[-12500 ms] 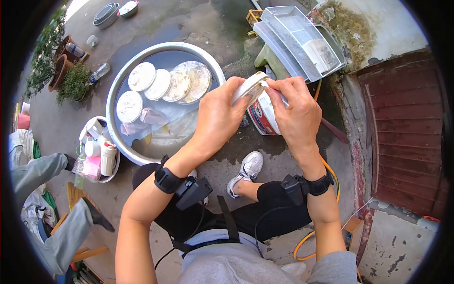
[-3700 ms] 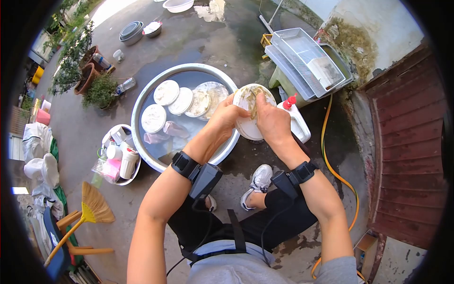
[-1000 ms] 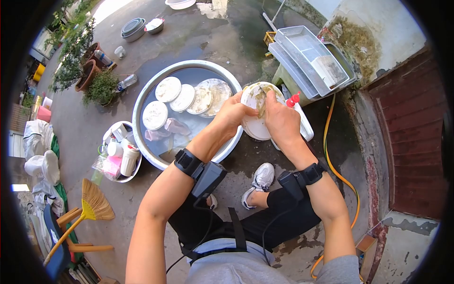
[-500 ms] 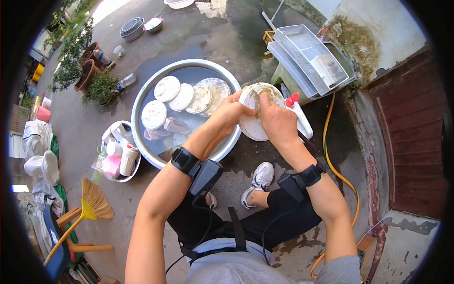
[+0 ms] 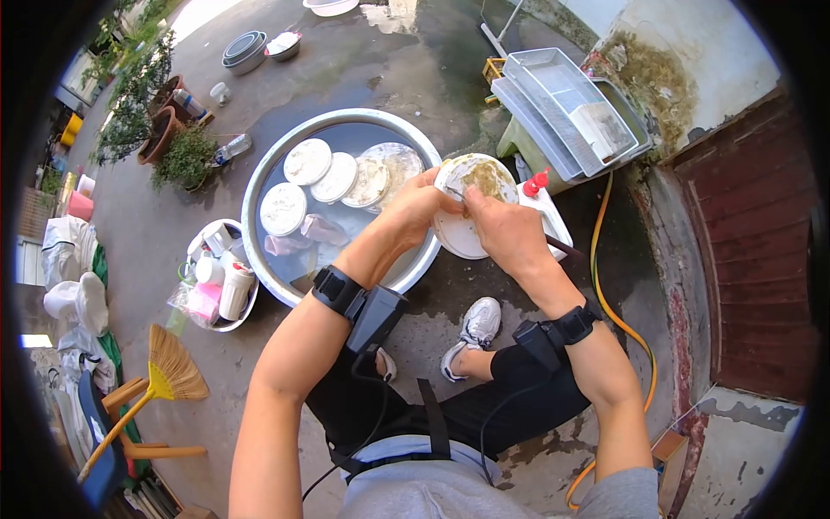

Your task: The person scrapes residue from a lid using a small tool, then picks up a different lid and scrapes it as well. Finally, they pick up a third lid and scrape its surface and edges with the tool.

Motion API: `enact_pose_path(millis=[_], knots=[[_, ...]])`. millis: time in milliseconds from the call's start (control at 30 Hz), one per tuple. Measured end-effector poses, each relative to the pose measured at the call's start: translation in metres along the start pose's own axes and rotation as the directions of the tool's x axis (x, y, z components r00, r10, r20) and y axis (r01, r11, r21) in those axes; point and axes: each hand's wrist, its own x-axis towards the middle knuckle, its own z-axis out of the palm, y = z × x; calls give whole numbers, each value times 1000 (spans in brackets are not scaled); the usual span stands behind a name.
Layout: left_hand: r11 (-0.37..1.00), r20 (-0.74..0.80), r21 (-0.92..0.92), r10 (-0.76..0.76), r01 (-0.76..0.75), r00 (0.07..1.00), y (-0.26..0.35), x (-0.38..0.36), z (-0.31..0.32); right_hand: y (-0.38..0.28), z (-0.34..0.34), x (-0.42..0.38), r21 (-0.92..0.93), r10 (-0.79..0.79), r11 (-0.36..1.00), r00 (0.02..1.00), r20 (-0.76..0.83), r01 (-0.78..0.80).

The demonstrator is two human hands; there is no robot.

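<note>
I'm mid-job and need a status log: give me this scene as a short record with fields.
Left grip: holds stained white disc by its left side
Right grip: at the disc's face, apparently holding a dark-handled tool
Large metal basin: water, five white discs, pinkish item
Right of held disc: white container, red top

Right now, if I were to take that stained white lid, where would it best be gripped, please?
I'd pinch the white lid by its lower edge, coming from the wearer's side: it is shallow and round, with that rim bare between the left hand and the right hand.
</note>
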Motion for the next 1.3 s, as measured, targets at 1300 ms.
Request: enact_pose_path(millis=[1300], knots=[[1000,42,-8,4,-4,999,-1,-1,10,3,-7,5,1,139,990,990,28,-139]])
